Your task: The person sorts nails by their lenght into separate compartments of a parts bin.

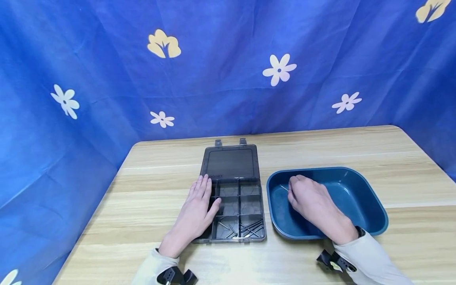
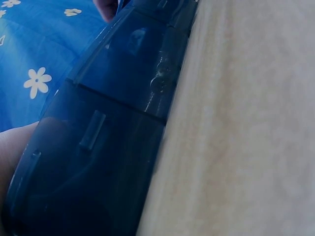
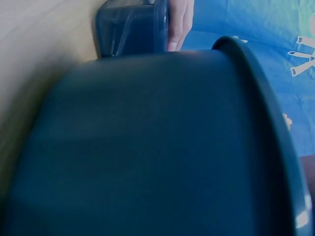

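A dark translucent compartment box (image 1: 239, 206) lies with its lid (image 1: 230, 162) folded back. My left hand (image 1: 194, 211) rests on its left side, fingers straight. Thin metal nails (image 1: 252, 228) lie in the front right compartment, and a few more nails (image 1: 228, 229) in the one beside it. Inside the blue basin (image 1: 367, 198), my right hand (image 1: 311, 198) has curled fingers, pinching a thin nail (image 1: 284, 187) whose end sticks out to the left. The fingertips are hidden. The box wall (image 2: 118, 113) fills much of the left wrist view; the basin's outer wall (image 3: 142, 147) fills the right.
Both containers stand side by side on a light wooden table (image 1: 149, 178), with a narrow gap between them. A blue cloth (image 1: 213, 79) with flower prints hangs behind the table and along its sides.
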Demonstrator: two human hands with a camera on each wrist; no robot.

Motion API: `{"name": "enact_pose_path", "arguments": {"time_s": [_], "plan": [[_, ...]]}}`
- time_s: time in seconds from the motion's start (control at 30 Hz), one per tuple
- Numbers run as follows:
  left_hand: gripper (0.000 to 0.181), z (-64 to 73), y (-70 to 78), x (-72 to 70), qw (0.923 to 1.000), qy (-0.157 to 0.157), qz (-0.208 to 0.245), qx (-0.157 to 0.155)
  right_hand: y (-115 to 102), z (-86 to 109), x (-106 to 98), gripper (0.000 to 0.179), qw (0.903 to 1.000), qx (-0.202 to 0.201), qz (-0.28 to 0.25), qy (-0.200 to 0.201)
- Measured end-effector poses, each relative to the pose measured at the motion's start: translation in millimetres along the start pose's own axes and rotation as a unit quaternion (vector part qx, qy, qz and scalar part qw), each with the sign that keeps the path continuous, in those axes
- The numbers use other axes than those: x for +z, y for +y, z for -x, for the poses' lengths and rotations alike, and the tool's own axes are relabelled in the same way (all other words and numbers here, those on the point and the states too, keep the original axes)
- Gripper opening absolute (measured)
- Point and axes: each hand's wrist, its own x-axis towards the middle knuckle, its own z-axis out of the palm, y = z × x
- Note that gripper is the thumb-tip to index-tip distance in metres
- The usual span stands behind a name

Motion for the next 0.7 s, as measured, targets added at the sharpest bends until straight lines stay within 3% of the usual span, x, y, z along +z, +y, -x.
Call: {"name": "enact_pose_path", "arguments": {"time_s": [0.7], "plan": [[0.065, 0.1, -1.4, 3.5, 1.0, 0.007, -0.001, 0.005, -27.2, -2.8, -9.2, 0.016, 0.999, -0.036, -0.006, 0.027]]}}
